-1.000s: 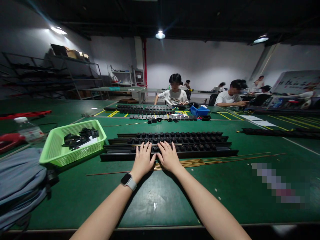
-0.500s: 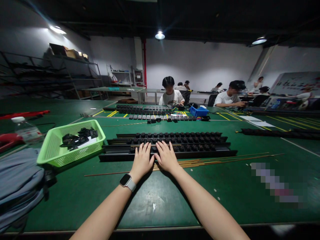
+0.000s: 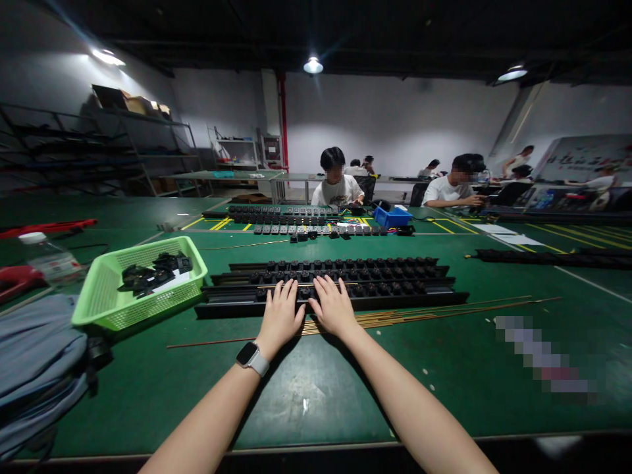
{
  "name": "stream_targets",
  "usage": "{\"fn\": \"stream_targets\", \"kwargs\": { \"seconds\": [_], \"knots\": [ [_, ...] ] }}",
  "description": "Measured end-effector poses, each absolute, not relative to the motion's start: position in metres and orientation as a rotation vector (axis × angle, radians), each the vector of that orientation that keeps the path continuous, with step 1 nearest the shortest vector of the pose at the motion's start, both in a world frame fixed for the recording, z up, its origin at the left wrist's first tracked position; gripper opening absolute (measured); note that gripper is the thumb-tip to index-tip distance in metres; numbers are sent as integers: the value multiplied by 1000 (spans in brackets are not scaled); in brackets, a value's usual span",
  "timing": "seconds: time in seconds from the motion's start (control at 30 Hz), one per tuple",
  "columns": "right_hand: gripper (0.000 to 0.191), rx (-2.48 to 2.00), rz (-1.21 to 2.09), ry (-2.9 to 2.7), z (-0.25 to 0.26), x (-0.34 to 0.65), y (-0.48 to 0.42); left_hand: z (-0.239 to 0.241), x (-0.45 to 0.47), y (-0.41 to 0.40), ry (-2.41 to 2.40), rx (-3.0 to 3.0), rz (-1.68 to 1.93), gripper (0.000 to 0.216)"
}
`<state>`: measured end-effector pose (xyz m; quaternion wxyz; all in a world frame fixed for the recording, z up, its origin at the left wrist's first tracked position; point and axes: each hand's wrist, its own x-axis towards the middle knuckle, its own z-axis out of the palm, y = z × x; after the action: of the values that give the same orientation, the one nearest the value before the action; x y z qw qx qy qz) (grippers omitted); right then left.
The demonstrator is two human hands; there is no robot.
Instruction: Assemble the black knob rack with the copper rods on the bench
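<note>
- Green table [image 3: 306,395]: rails [image 3: 415,301], rods [image 3: 378,320], basket [image 3: 138,313].
- Left hand [image 3: 280,319], right hand [image 3: 334,309]: fingers spread over the rails; whether they pinch anything, I cannot tell.

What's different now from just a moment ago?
The right hand slid slightly right, away from the left hand. The person opposite shifted to the picture's left. Nothing was visibly grabbed or let go. The rails and basket stayed put.

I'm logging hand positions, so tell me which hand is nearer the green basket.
Left. The left hand is right of the basket, at the black rails; the right hand is farther right along them.
</note>
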<state>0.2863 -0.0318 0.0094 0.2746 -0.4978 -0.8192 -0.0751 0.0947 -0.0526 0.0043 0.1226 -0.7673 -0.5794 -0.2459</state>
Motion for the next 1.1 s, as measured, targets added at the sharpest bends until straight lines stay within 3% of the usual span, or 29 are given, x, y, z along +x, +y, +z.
{"fn": "stream_targets", "kwargs": {
  "seconds": [1.1],
  "knots": [
    [54,-1498,-220,-2075,9,301,-26,3,94,-50,-1667,-2228,-709,68]
  ]
}}
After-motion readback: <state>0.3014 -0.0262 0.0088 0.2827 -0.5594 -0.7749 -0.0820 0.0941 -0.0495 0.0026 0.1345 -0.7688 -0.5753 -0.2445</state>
